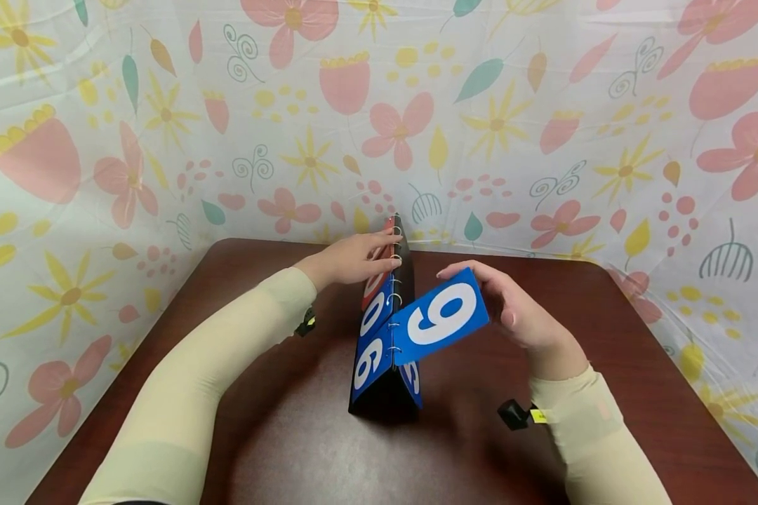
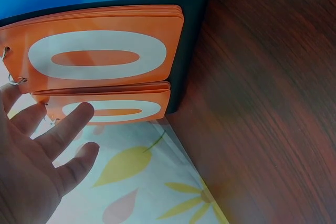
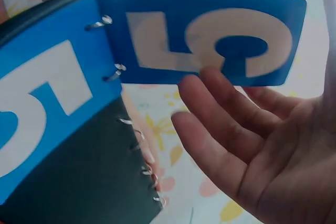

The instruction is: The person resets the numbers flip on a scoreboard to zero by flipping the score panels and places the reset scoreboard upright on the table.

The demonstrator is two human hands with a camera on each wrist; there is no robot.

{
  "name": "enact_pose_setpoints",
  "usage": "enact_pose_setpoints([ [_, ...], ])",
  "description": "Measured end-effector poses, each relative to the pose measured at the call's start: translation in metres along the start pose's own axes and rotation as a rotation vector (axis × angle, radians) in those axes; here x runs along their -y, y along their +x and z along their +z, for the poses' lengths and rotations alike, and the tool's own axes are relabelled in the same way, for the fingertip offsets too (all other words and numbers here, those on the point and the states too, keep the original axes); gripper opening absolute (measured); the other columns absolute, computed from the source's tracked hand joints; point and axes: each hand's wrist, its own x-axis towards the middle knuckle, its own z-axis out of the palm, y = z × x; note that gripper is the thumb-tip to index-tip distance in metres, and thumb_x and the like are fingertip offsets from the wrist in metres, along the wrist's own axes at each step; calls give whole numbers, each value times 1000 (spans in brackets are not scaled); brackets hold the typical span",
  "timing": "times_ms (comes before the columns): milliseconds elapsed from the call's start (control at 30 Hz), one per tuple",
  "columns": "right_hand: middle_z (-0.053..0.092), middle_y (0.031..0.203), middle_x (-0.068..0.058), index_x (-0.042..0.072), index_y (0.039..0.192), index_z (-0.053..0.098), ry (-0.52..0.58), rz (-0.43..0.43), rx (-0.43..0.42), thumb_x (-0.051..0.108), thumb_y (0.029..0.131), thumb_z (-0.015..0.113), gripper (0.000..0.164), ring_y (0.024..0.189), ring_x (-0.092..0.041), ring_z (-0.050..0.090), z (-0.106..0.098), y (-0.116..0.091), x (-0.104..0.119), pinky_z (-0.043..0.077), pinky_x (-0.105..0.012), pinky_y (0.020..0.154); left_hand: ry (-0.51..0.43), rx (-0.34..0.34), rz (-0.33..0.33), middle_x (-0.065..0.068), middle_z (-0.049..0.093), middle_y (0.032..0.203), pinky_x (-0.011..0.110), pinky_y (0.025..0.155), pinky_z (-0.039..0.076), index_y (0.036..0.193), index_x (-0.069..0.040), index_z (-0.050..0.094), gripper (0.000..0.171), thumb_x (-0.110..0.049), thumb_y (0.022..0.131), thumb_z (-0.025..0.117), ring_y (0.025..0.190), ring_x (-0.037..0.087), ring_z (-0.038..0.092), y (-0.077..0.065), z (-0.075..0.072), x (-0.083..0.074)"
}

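Observation:
A tabletop flip scoreboard stands like a tent on the table, its cards hung on metal rings along the top ridge. My left hand lies across the far part of that ridge with fingers spread, beside orange-red cards reading 0. Out from the near rings swings one blue card, lifted off the right slope, with a white digit looking like 9. The fingers of my right hand touch the card's other face, which shows a 5; the thumb stays apart from it. Another blue 5 card lies on the slope underneath.
The dark brown wooden table reaches back to a curtain printed with flowers and leaves. Blue cards with 0 and 6 lie on the scoreboard's left slope. Both wrists carry small black cameras over pale sleeves.

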Motion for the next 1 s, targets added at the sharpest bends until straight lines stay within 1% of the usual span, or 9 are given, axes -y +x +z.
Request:
enact_pose_setpoints([
  [100, 73, 120, -10, -5, 147, 41, -63, 21, -60, 63, 87, 68, 95, 105, -25, 73, 11, 3, 1, 63, -39, 86, -3, 1, 1, -9, 24, 172, 52, 122, 36, 160, -40, 35, 78, -80, 93, 44, 157, 21, 33, 0, 0, 0],
  [233, 67, 128, -9, 8, 151, 43, -185, 127, -183, 33, 80, 88, 87, 108, -22, 71, 31, 10, 8, 63, -36, 87, -15, -1, 5, -7, 25, 172, 53, 122, 36, 160, -37, 36, 79, -79, 93, 44, 156, 21, 34, 0, 0, 0],
  [333, 62, 134, -4, 20, 155, 43, -308, 182, -251, 16, 72, 94, 97, 111, -19, 68, 43, 15, 10, 62, -33, 88, -16, -12, 6, -6, 26, 172, 54, 121, 36, 160, -35, 37, 78, -77, 94, 45, 156, 22, 35, 0, 0, -1],
  [400, 59, 139, -1, 26, 157, 39, -380, 173, -269, 14, 70, 95, 105, 115, -17, 66, 48, 17, 8, 61, -31, 90, -18, -19, 5, -6, 27, 171, 55, 121, 36, 159, -34, 38, 77, -76, 95, 46, 156, 22, 35, 0, 0, -2],
  [533, 55, 149, -7, 28, 164, 25, -393, 101, -247, 9, 73, 93, 115, 130, -27, 60, 57, 22, -1, 60, -30, 94, -29, -15, 5, -5, 27, 171, 56, 121, 36, 159, -36, 38, 77, -76, 95, 46, 156, 23, 35, -1, 0, -2],
  [667, 50, 156, -15, 27, 167, 10, -323, 68, -187, 6, 81, 85, 116, 135, -40, 57, 67, 26, -7, 60, -35, 94, -52, 2, 10, -5, 25, 172, 56, 122, 34, 159, -38, 37, 77, -77, 94, 46, 156, 24, 35, -2, -1, -2],
  [767, 50, 157, -11, 26, 167, 6, -312, 61, -153, 9, 84, 84, 115, 136, -37, 57, 74, 30, -12, 58, -37, 98, -55, 10, 29, -5, 24, 172, 53, 123, 34, 160, -35, 37, 77, -76, 95, 46, 156, 23, 35, -2, -2, 0],
  [867, 47, 159, -8, 21, 167, 7, -401, 24, -122, 15, 85, 84, 113, 139, -30, 55, 79, 33, -18, 52, -37, 109, -60, 8, 50, -4, 24, 172, 50, 124, 34, 160, -33, 38, 75, -72, 97, 48, 155, 22, 36, -2, -2, 0],
  [1000, 44, 160, -5, 17, 166, 22, -566, -21, -79, 27, 87, 84, 101, 140, -20, 50, 83, 36, -25, 45, -36, 115, -90, 3, 59, -3, 24, 172, 48, 125, 33, 160, -30, 38, 74, -68, 97, 52, 156, 23, 34, -2, -1, 0],
])
